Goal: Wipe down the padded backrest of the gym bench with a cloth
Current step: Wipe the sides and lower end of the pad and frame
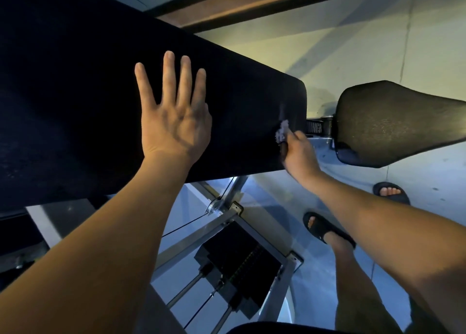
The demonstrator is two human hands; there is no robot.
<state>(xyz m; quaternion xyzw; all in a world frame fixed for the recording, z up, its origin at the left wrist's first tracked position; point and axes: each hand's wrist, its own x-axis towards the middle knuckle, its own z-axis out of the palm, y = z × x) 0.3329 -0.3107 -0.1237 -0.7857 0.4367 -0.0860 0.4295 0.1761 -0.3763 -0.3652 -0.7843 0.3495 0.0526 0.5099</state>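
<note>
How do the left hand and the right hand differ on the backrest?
The left hand lies flat with straight, spread fingers; the right hand is curled. The left hand holds nothing; the right hand grips a small pale cloth. The left hand rests midway on the dark backrest; the right hand is at its end. Both are bare.

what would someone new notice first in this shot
The left hand lies flat, fingers spread, on the big black backrest in mid-frame. At the backrest's right end, the right hand holds a small pale cloth against the pad, just short of the seat.
</note>
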